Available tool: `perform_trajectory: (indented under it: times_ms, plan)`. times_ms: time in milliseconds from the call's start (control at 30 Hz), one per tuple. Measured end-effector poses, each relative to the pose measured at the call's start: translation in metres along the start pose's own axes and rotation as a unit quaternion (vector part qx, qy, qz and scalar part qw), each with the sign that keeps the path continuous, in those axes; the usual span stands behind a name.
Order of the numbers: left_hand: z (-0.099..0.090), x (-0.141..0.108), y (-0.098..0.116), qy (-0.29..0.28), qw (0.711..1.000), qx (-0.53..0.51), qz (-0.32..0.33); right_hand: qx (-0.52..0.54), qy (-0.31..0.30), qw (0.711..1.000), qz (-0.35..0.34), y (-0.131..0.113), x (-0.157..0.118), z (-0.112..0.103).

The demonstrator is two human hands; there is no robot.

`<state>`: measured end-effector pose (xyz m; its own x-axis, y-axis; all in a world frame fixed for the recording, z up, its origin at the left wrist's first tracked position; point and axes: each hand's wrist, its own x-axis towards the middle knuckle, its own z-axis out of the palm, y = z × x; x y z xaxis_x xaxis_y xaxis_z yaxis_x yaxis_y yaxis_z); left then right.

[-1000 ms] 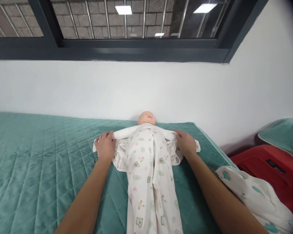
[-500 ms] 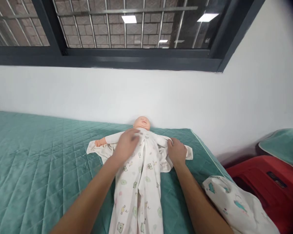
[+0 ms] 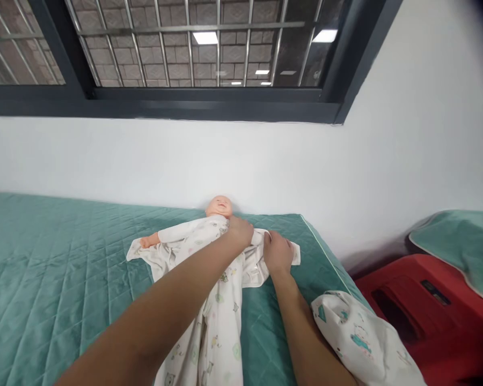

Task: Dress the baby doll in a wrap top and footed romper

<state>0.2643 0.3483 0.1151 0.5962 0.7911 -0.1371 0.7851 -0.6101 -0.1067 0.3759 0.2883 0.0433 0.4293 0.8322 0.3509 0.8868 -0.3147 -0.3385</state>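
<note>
A baby doll [image 3: 219,206] lies face up, its head by the wall. It wears white inner sleeves, and a white patterned romper [image 3: 224,311] lies over its body and legs. One doll hand [image 3: 149,240] shows at the left, above a spread romper sleeve [image 3: 135,250]. My left hand [image 3: 241,231] is closed around the doll's other arm near the shoulder; its fingertips are partly hidden. My right hand [image 3: 279,252] is closed on the romper's other sleeve [image 3: 295,253], around the end of that arm. The doll's hand there is hidden.
A green quilted mat [image 3: 64,268] covers the surface up to the white wall [image 3: 165,161]. At the right lie a white printed cloth [image 3: 366,338], a red plastic stool [image 3: 422,316] and a green cushion or cloth [image 3: 462,241]. A dark-framed window [image 3: 205,102] is above.
My left hand has moved right, from the doll's chest to its arm, and closed there. My right hand stays at the sleeve. The view has shifted slightly to the right.
</note>
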Motion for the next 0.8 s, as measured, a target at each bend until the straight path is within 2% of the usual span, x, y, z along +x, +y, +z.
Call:
perform_trajectory:
  times_ms: [100, 200, 333, 433, 600, 800]
  plan:
    - [-0.002, 0.0, -0.009, -0.009, 1.0, 0.015, 0.002, -0.002, 0.006, 1.0, 0.021, 0.005, 0.001, -0.001]
    - [-0.001, -0.002, -0.005, 0.018, 0.999, 0.028, 0.015, -0.003, 0.01, 1.0, 0.028, 0.006, 0.0, -0.001]
    - [0.005, -0.003, 0.011, 0.057, 0.994, 0.029, 0.093, 0.002, 0.006, 0.999, 0.034, 0.004, 0.001, 0.001]
    - [0.009, 0.0, 0.016, 0.053, 0.989, 0.029, 0.137, 0.019, 0.006, 0.999, 0.04, 0.003, 0.003, 0.002]
    - [0.011, 0.013, 0.014, 0.017, 0.99, 0.027, 0.14, 0.052, -0.01, 0.997, 0.056, 0.004, 0.005, 0.001]
    - [0.015, 0.023, 0.013, 0.002, 0.992, 0.011, 0.127, 0.053, -0.03, 0.995, 0.073, 0.002, 0.006, 0.0]
